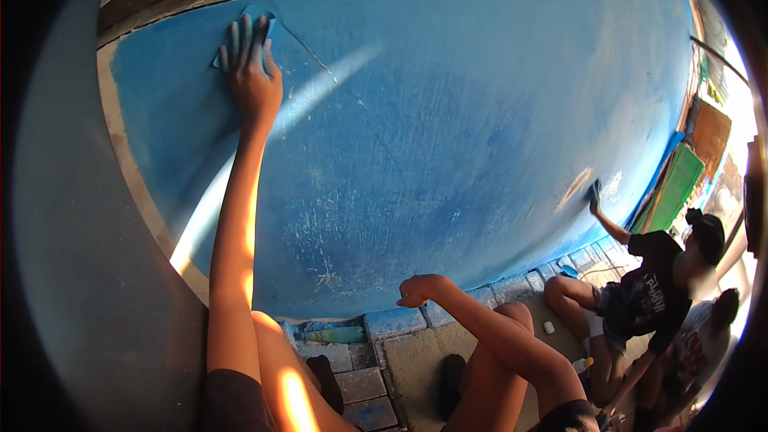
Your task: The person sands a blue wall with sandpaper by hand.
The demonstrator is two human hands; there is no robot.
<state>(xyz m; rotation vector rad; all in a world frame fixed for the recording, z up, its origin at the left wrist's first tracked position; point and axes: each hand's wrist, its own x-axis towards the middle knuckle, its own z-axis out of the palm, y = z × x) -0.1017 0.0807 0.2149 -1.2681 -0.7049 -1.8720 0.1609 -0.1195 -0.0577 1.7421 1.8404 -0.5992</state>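
Note:
My left arm reaches up along the blue wall [448,112]. Against its upper left part, my left hand [252,76] lies with fingers stretched, pressing down a blue-grey sheet of sandpaper [258,13] whose edges stick out past the fingers. The fingers look dusty with blue. Low in front of the wall, my right hand [418,290] hangs loosely curled over my bent knee, and nothing shows in it. Just right of the left hand, a thin crack [308,50] runs down the paint. Pale scratches [326,272] mark the lower wall.
A wooden frame [188,4] borders the wall at upper left, beside a grey surface [104,256]. Stone blocks [396,322] line the wall's foot. At right, a seated co-worker [652,288] rubs the wall with a dark pad [595,189]; another person [704,344] sits behind. A green panel [672,188] leans beyond.

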